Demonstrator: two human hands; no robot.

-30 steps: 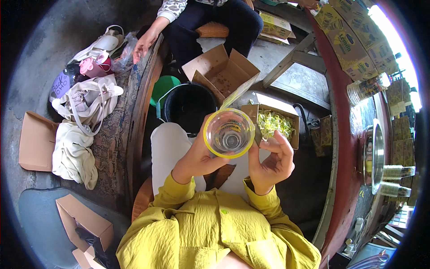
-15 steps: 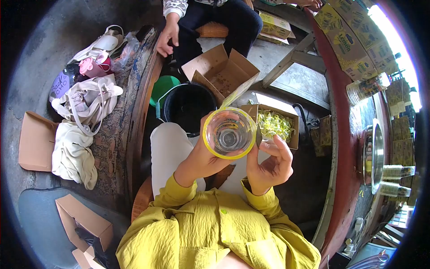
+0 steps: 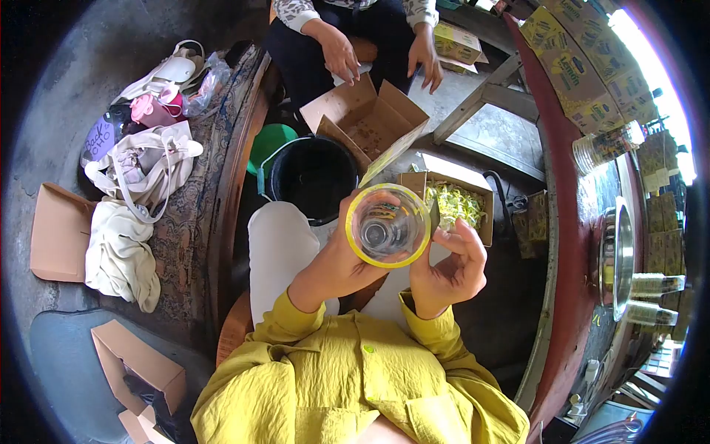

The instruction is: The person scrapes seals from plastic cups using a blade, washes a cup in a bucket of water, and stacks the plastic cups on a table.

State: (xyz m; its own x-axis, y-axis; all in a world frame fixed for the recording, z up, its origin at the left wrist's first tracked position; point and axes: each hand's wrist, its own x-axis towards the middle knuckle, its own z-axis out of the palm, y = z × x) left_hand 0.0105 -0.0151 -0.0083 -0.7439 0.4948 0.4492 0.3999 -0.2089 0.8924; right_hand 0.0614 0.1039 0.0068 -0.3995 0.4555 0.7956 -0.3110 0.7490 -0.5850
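Note:
In the head view, my left hand (image 3: pixel 336 263) is wrapped round a clear plastic cup (image 3: pixel 379 233), its yellow-rimmed mouth turned up toward me. My right hand (image 3: pixel 447 274) is at the cup's right side, with thumb and index finger pinched together. A thin grey blade-like piece (image 3: pixel 435 214) sticks up from that pinch, close against the yellow rim. Just beyond my right hand, a cardboard box (image 3: pixel 486 214) holds a heap of thin yellow and clear strips (image 3: pixel 455 205).
Past the cup stand a black bucket (image 3: pixel 277 174) and an open cardboard box (image 3: pixel 403 126). Another person (image 3: pixel 340 55) sits opposite, hands over that box. A cloth-covered bench (image 3: pixel 188 244) with bags is on the left; a red-edged counter (image 3: pixel 566 296) with a metal basin (image 3: pixel 625 259) is on the right.
The cup has shifted slightly right and toward me, and tilted. The grey blade-like piece now shows beside its rim. The other person's hands have come over the open box.

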